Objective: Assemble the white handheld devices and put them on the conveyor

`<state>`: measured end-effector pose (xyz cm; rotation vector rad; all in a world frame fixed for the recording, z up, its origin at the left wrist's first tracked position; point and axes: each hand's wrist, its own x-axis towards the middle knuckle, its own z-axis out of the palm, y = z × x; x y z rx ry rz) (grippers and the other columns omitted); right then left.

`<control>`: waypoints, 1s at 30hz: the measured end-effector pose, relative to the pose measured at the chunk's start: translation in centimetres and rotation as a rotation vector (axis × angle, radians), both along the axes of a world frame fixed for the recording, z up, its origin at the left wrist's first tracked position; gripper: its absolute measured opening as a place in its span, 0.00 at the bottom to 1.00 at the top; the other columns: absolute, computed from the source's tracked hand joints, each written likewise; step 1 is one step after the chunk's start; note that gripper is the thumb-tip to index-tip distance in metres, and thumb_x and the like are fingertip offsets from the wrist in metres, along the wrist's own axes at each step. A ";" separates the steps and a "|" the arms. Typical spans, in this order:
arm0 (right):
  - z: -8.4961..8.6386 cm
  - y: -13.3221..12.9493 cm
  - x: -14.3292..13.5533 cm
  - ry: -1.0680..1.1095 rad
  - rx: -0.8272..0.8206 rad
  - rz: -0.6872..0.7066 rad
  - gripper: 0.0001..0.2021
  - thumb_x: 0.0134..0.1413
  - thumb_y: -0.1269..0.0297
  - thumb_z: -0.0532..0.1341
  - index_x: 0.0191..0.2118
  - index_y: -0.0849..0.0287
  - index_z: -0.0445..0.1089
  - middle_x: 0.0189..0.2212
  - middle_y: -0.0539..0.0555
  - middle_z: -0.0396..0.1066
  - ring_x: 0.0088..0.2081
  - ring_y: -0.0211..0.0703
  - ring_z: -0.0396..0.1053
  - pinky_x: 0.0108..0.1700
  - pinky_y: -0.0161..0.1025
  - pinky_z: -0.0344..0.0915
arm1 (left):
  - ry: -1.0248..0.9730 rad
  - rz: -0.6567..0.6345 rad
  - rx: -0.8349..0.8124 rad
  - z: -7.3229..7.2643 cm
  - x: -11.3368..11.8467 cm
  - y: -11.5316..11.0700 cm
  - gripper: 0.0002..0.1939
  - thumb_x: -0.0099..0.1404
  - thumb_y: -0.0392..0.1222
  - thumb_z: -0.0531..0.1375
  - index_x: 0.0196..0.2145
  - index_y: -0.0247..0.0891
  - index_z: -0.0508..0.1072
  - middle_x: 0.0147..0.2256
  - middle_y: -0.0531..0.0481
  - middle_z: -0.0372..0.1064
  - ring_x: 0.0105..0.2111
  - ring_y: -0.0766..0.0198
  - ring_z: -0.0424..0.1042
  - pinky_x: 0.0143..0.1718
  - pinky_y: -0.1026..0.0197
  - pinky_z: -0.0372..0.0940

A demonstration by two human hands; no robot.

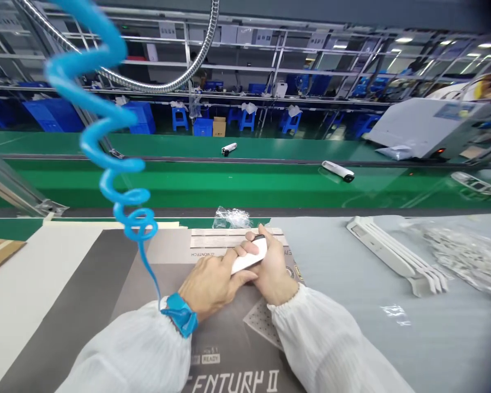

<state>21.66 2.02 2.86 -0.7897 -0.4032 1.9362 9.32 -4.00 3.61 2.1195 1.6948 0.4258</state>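
Observation:
A white handheld device (245, 262) with a dark end is held between both hands over a grey printed cardboard sheet (155, 278). My left hand (213, 284) wraps its fingers over the near part of the casing, thumb along the lower side. Around the far end, my right hand (274, 267) grips from the right and beneath; its palm side and some fingers are hidden. A blue wrist strap (180, 315) sits on my left wrist, tied to a coiled blue cord (110, 120). Beyond the hands lies a small heap of clear plastic bits (232, 217).
White casing parts (396, 256) lie stacked at right, beside a clear bag of small parts (466, 256). Across the bench runs a green conveyor belt (188, 183), carrying white devices (337, 171). A light grey machine (425, 128) stands at back right. A metal flexible hose (147, 86) hangs overhead.

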 end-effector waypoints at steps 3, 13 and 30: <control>0.4 0.1 0.4 -0.063 0.143 0.138 0.24 0.54 0.35 0.55 0.30 0.53 0.65 0.18 0.47 0.61 0.27 0.45 0.68 0.39 0.45 0.70 | 0.072 0.099 0.029 -0.1 -1.0 0.7 0.27 0.68 0.63 0.51 0.50 0.38 0.71 0.35 0.38 0.77 0.35 0.44 0.78 0.36 0.51 0.68; -1.1 -1.6 -1.4 -0.072 0.289 0.203 0.12 0.54 0.54 0.65 0.41 0.55 0.71 0.42 0.54 0.75 0.54 0.48 0.68 0.60 0.46 0.64 | -0.156 0.173 0.502 -0.4 -0.5 0.4 0.18 0.72 0.50 0.52 0.54 0.41 0.67 0.54 0.43 0.71 0.53 0.53 0.70 0.53 0.52 0.64; -2.9 0.3 -1.1 -0.066 0.241 0.141 0.17 0.57 0.51 0.64 0.46 0.56 0.71 0.55 0.60 0.70 0.55 0.50 0.70 0.63 0.51 0.62 | -0.385 0.617 -0.097 2.6 -11.7 6.7 0.19 0.65 0.52 0.59 0.45 0.34 0.71 0.28 0.46 0.76 0.23 0.62 0.74 0.27 0.62 0.66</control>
